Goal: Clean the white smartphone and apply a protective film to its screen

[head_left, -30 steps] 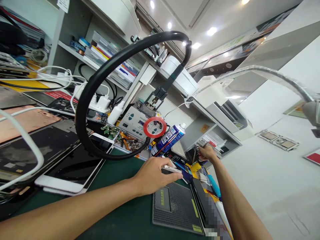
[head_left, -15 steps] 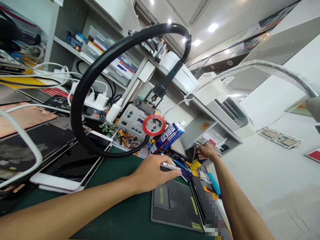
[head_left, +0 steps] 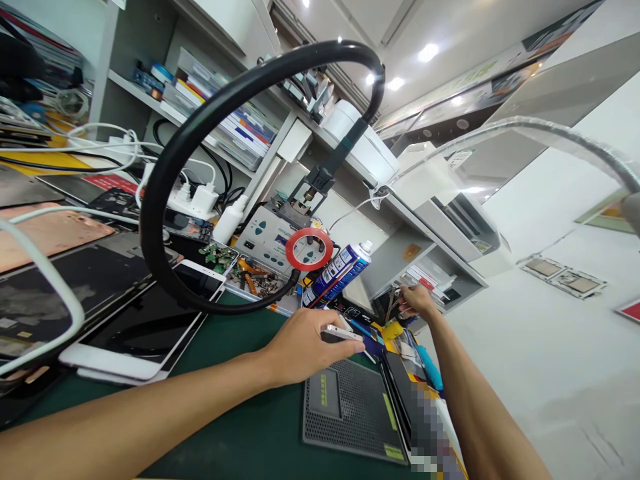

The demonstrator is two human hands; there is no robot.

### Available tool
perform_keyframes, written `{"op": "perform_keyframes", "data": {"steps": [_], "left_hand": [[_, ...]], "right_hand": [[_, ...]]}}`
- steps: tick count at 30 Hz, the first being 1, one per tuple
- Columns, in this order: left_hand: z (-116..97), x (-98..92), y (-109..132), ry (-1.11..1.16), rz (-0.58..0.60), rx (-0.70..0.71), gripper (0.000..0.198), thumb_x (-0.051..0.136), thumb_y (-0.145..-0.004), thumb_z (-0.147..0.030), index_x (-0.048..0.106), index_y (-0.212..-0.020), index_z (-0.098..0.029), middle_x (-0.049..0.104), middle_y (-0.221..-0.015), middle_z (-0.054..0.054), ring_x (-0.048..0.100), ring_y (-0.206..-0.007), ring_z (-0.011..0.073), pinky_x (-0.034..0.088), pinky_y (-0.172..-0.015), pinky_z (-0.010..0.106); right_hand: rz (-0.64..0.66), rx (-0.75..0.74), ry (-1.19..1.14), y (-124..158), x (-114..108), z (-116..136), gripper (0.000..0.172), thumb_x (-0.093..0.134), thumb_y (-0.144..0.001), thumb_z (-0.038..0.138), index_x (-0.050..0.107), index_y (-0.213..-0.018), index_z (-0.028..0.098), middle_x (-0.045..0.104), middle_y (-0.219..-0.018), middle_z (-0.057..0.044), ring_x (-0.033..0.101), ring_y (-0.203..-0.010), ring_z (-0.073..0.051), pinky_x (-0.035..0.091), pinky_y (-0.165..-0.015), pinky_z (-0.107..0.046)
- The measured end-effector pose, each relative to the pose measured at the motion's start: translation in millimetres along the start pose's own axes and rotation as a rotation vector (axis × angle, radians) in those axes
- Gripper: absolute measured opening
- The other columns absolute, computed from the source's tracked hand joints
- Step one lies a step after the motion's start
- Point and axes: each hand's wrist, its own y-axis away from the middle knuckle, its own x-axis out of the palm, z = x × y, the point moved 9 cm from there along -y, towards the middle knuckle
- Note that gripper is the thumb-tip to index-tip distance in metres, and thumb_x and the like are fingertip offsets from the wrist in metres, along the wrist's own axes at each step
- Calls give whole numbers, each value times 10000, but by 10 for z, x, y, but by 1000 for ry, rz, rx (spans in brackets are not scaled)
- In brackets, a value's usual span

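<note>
Between its thumb and fingers, my left hand (head_left: 300, 348) grips a thin phone (head_left: 342, 333) with a silver edge, seen almost edge-on. It is over the far edge of a black perforated pad (head_left: 350, 413) with yellow-green labels. My right hand (head_left: 419, 301) reaches out to the far right, by a dark holder at the foot of the shelf. Its fingers are bent closed; what they hold is too small to make out. A blue-and-white spray can (head_left: 336, 275) leans between the two hands, farther back.
A thick black hose (head_left: 165, 167) loops over the left side, before a grey control unit (head_left: 263, 230). A large white-framed tablet (head_left: 145, 327) lies on the green mat (head_left: 215, 413). A red tape roll (head_left: 295, 257) hangs near the can. Shelves stand behind.
The view has shifted very slightly. Both hands stay almost where they were, and the phone remains in my left hand.
</note>
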Motion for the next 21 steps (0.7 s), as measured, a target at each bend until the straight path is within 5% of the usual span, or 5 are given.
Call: {"op": "perform_keyframes", "data": {"steps": [21], "left_hand": [[21,32,5,37,32,-7,416,648,-820,-620,671,-806,-205,632,-722,-1,545,-635,141,361,-559,246]], "right_hand": [[-301,-150,164,55,-205,126,336,583,-955,376,599,-1212,160,622,-1206,-93,636,-1021,-208,555,-875,-411]]}}
